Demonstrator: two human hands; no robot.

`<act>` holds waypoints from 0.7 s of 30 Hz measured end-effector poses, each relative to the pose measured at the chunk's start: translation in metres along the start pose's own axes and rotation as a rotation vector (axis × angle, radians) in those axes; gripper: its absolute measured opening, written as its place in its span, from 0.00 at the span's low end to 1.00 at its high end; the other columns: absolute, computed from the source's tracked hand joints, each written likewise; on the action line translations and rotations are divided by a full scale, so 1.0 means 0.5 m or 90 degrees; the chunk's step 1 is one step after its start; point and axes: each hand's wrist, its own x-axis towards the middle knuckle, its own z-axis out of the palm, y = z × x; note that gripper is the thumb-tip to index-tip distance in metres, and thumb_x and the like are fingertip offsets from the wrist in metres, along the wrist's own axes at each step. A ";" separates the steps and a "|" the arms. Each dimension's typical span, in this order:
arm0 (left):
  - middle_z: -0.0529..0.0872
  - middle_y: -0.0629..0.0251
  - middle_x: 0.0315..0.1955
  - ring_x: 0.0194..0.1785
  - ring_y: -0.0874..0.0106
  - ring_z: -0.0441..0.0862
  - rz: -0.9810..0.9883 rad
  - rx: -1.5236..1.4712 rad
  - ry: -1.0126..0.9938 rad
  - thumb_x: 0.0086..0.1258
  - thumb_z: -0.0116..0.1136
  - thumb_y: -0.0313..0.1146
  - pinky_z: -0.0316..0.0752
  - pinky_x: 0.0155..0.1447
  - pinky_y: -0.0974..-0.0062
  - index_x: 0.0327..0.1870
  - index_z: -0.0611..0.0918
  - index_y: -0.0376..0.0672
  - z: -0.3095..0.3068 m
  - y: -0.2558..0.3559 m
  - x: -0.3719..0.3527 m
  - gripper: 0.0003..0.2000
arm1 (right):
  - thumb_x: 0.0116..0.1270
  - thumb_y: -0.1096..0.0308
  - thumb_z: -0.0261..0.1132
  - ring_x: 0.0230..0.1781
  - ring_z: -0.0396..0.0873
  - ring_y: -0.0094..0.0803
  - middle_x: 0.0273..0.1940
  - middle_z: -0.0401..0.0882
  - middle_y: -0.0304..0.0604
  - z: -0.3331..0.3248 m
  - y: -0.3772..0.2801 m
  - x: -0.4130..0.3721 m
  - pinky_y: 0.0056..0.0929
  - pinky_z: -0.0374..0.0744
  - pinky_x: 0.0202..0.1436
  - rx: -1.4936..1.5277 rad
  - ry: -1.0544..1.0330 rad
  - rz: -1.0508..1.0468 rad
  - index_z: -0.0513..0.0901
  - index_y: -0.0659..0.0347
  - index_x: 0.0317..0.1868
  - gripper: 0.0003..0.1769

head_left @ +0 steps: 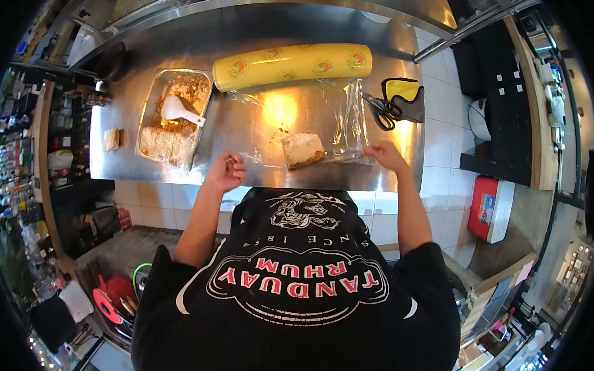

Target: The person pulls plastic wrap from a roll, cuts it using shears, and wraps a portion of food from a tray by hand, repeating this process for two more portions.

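Observation:
A slice of cake (303, 149) lies on a sheet of clear cling film (312, 117) spread over the steel counter (250, 40). My left hand (225, 172) pinches the film's near left edge. My right hand (384, 155) grips the film's near right edge, just right of the cake slice. The film runs back to a big yellow roll (293, 65) lying across the counter behind it.
A glass tray (150, 108) of cake with a white spatula (180, 109) stands at the left. One small cake piece (111, 139) sits at the counter's left end. Black scissors (383, 110) and a yellow-black cloth (405, 94) lie at the right. A red box (491, 208) stands on the floor.

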 end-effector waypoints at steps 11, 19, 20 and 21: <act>0.81 0.62 0.28 0.24 0.75 0.75 0.276 -0.150 0.156 0.72 0.39 0.29 0.69 0.24 0.81 0.39 0.77 0.36 -0.111 0.025 0.209 0.11 | 0.58 0.55 0.63 0.21 0.76 0.47 0.20 0.75 0.53 0.039 0.003 0.215 0.40 0.74 0.28 -0.284 0.084 -0.087 0.77 0.62 0.20 0.19; 0.77 0.50 0.56 0.58 0.58 0.77 0.813 0.666 0.250 0.70 0.51 0.32 0.71 0.64 0.62 0.61 0.70 0.34 -0.008 -0.116 0.173 0.20 | 0.57 0.68 0.62 0.45 0.77 0.51 0.46 0.79 0.54 0.136 -0.120 0.107 0.45 0.75 0.46 -0.416 0.339 -0.182 0.79 0.62 0.44 0.14; 0.77 0.50 0.56 0.58 0.58 0.77 0.812 0.665 0.253 0.70 0.51 0.32 0.71 0.64 0.62 0.61 0.70 0.34 0.010 -0.135 0.152 0.20 | 0.57 0.71 0.61 0.49 0.75 0.53 0.50 0.77 0.54 0.159 -0.131 0.093 0.45 0.75 0.51 -0.352 0.318 -0.262 0.77 0.62 0.49 0.18; 0.74 0.47 0.60 0.63 0.55 0.72 0.884 0.904 0.196 0.69 0.52 0.33 0.66 0.67 0.61 0.63 0.68 0.33 0.029 -0.152 0.131 0.23 | 0.57 0.70 0.62 0.51 0.75 0.52 0.50 0.77 0.55 0.186 -0.144 0.079 0.46 0.73 0.55 -0.342 0.283 -0.354 0.77 0.64 0.49 0.18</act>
